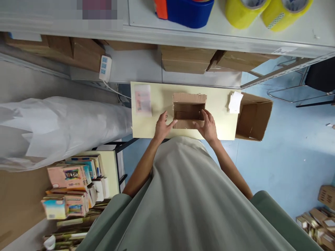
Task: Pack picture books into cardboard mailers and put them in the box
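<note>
The small brown cardboard box (pixel 188 111) stands open on the pale yellow tabletop (pixel 162 94), mouth up, with its far and near flaps folded outward. Only bare brown walls and floor show inside it, so as things lie it is opened out but neither filled nor closed. The box sits directly between your hands, at the table's near edge, just ahead of your body.

Your left hand (pixel 162 127) lies at the near left corner, fingers spread and apart, with the thumb touching the near flap and gripping nothing. Your right hand (pixel 209 127) rests against the near right corner with its fingertips up at the right wall. I cannot tell whether it pinches that wall or only presses on it.

A pinkish flat packet (pixel 143 100) lies left of the box. White paper slips (pixel 235 102) lie to its right, beside a larger open cardboard carton (pixel 255 116) at the table's end.
</note>
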The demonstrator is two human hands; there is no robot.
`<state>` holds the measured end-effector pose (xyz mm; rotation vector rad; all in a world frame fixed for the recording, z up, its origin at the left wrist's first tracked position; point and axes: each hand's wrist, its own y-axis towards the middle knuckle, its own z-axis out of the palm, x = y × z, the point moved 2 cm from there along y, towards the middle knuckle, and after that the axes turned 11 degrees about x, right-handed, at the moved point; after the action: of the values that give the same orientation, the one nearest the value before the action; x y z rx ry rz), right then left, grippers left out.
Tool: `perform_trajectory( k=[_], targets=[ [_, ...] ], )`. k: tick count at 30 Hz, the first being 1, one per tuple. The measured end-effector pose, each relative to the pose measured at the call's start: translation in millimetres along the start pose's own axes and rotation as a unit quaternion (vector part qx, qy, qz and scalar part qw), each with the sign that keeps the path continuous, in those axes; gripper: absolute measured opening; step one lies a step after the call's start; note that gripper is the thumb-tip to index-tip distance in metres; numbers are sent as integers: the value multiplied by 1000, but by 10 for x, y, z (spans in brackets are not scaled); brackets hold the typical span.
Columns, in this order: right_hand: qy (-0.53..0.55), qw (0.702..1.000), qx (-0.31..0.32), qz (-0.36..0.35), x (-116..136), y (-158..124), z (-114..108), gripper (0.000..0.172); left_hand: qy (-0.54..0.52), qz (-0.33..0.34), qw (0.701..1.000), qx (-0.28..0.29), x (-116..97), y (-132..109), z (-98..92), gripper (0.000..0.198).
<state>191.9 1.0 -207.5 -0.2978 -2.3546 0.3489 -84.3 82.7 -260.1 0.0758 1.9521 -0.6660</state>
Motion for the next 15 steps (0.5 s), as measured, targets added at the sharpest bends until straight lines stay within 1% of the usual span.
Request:
perform_trajectory(
  k=[2,4,7,9,12,14,15],
  targets=[
    [2,1000,4,-28,229,56,-2,72,-7,-2,1000,-20,61,4,-201,77],
    [-1,999,10,-47,473,148,62,65,-4,-10,999,-52,176,42,-452,72],
    [-13,998,21,-62,831,314,261,56,16,-37,993,-109,426,145,-878,69],
    [-20,997,33,-68,1049,412,425,52,44,-73,987,-132,609,234,-1156,69],
    [-30,995,52,-75,1320,503,639,48,95,-150,975,-132,849,387,-1488,70],
    [-35,995,59,-75,1453,523,737,46,114,-181,969,-120,956,507,-1618,67],
    [-35,995,62,-73,1504,523,773,45,118,-186,969,-116,990,573,-1652,65]
  ],
)
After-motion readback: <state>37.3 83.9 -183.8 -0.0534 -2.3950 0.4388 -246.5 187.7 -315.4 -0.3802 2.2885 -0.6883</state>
